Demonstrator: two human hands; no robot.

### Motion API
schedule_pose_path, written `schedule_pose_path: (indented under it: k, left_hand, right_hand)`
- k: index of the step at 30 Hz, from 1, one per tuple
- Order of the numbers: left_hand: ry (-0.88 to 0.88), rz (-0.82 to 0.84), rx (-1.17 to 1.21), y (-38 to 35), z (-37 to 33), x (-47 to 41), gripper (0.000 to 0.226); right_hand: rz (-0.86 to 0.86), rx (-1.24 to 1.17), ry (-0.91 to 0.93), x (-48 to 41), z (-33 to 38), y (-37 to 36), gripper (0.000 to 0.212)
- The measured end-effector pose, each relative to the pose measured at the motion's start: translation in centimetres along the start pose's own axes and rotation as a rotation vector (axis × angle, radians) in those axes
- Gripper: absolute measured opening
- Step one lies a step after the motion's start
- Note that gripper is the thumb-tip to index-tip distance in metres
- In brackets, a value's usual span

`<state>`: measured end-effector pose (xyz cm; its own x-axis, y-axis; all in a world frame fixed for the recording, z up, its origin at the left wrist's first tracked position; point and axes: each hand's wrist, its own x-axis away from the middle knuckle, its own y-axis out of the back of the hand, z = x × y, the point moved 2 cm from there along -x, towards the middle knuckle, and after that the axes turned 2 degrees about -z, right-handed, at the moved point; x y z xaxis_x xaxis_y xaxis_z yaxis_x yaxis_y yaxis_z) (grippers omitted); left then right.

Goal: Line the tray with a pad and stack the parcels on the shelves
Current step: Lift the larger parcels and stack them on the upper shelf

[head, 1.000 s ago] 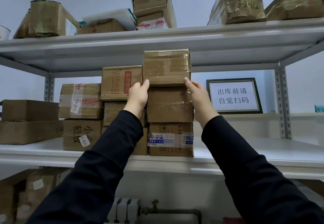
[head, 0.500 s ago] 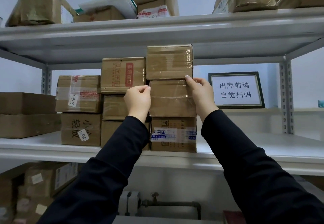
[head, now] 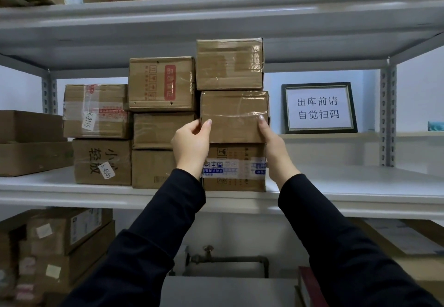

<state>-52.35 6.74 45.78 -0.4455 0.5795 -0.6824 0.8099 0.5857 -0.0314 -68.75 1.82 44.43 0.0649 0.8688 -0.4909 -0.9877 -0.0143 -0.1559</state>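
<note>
On the white middle shelf [head: 348, 186] stands a stack of three taped brown parcels. The top parcel [head: 229, 64] sits on the middle parcel [head: 234, 116], which sits on the bottom parcel [head: 234, 169] with blue and white tape. My left hand [head: 192, 143] pinches the middle parcel's left edge, thumb on its front. My right hand [head: 274, 148] holds its right edge, thumb up along the front corner and fingers hidden round the side.
More parcels [head: 161, 83] are stacked tight against the left of this stack. A framed sign [head: 318, 108] stands to the right, with bare shelf in front of it. The upper shelf [head: 216, 18] hangs just above the top parcel. Parcels [head: 60, 239] fill the lower left.
Both hands slid down from the top parcel's lower corners to the sides of the middle parcel. The top parcel stays on the stack. The view came closer.
</note>
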Motion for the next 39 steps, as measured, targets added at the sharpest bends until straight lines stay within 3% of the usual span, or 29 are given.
schedule_pose_path:
  k: [4, 9, 12, 18, 20, 23, 27, 34, 39]
  left_hand:
    - [0.046, 0.078, 0.031, -0.8, 0.4, 1.7, 0.052]
    - [0.024, 0.050, -0.043, -0.7, 0.6, 1.6, 0.049]
    - [0.003, 0.027, -0.077, -0.2, 1.0, 1.4, 0.046]
    - [0.047, 0.034, -0.071, 0.3, 1.1, 1.6, 0.042]
    - [0.068, 0.038, -0.072, 0.4, 1.3, 1.1, 0.022]
    - [0.086, 0.027, -0.076, 0.7, 1.5, 1.0, 0.045]
    - [0.135, 0.065, 0.001, 0.9, 1.7, 1.5, 0.048]
    - [0.285, 0.188, 0.215, 1.0, 2.6, 3.0, 0.025]
    - [0.325, 0.187, 0.268, 0.8, 3.7, 5.3, 0.055]
  right_hand:
    - [-0.020, 0.029, -0.012, 0.1, 0.1, 0.4, 0.033]
    - [-0.034, 0.126, 0.005, 0.6, 0.1, -0.7, 0.066]
    - [-0.050, 0.173, 0.012, 0.9, 0.2, -0.9, 0.075]
    - [-0.052, 0.216, 0.027, 1.5, 0.4, -1.1, 0.071]
    - [-0.053, 0.224, 0.025, 1.6, 0.5, -1.2, 0.071]
    - [-0.059, 0.182, -0.001, 1.7, 0.5, -1.4, 0.078]
    - [-0.153, 0.109, -0.027, 2.3, -0.1, -1.7, 0.077]
    - [-0.191, 0.024, 0.037, 5.0, -0.9, -1.0, 0.065]
    - [-0.174, 0.088, 0.038, 7.8, -2.0, -0.5, 0.055]
